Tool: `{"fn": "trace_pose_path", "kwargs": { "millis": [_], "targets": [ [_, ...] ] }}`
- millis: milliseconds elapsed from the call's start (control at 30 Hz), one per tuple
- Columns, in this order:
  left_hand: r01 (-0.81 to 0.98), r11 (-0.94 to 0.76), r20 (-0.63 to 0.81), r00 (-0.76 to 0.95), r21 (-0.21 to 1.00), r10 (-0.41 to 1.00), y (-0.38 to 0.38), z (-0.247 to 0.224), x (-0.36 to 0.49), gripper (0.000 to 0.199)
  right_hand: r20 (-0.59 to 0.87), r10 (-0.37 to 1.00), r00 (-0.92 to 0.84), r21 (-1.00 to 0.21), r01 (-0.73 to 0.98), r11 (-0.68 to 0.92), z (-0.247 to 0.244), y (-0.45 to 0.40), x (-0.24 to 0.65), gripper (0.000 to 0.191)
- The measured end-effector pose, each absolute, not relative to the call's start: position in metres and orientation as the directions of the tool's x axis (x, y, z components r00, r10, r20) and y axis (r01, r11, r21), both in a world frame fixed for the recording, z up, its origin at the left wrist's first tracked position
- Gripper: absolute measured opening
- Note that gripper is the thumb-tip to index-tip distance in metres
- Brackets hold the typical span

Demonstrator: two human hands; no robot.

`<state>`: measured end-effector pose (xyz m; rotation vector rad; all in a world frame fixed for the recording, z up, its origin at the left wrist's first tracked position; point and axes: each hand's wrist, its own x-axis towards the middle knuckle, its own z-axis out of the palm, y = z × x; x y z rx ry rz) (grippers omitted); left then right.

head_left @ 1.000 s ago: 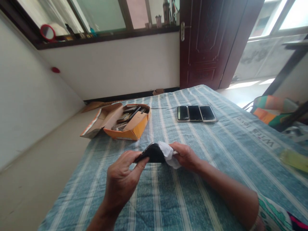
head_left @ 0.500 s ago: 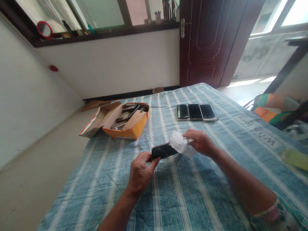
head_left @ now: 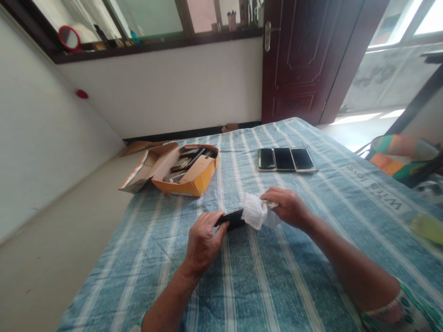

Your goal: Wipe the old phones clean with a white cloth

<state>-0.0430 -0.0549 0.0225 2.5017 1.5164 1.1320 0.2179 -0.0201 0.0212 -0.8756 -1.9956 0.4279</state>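
Dark red door [head_left: 297, 69], round mirror [head_left: 69, 38]

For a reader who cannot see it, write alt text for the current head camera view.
A left hand holds a dark phone while the right hand holds a white cloth against it, above a blue striped cloth covering. Beyond, three phones lie side by side, right of an open orange box of devices.

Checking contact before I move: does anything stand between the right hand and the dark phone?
Yes: the white cloth, pinched in the right hand, covers the near end of the dark phone. Nothing else visible stands between them.
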Motion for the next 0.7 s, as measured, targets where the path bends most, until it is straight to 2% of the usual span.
{"fn": "trace_pose_path", "kwargs": {
  "millis": [167, 300, 400, 567, 700],
  "targets": [
    [0.774, -0.537, 0.575, 0.285, 0.334, 0.767, -0.041, 0.023, -0.035, 0.012, 0.634, 0.731, -0.253, -0.601, 0.434, 0.671, 0.018, -0.015, 0.219, 0.019],
    [0.78, -0.544, 0.582, 0.296, 0.31, 0.757, -0.021, 0.02, -0.024, 0.013, 0.663, 0.734, -0.148, -0.574, 0.529, 0.625, 0.012, -0.008, 0.223, 0.021],
    [0.785, -0.536, 0.579, 0.291, 0.311, 0.762, -0.013, 0.017, -0.02, 0.018, 0.719, 0.68, -0.145, -0.462, 0.631, 0.624, 0.005, -0.005, 0.22, 0.025],
    [0.796, -0.535, 0.571, 0.308, 0.283, 0.761, -0.014, 0.014, -0.022, 0.021, 0.796, 0.524, -0.303, -0.181, 0.707, 0.684, -0.001, -0.011, 0.193, 0.028],
    [0.79, -0.533, 0.539, 0.319, 0.303, 0.779, -0.014, 0.017, -0.023, 0.018, 0.785, 0.486, -0.385, -0.072, 0.722, 0.688, -0.002, -0.015, 0.167, 0.027]
  ]
}}
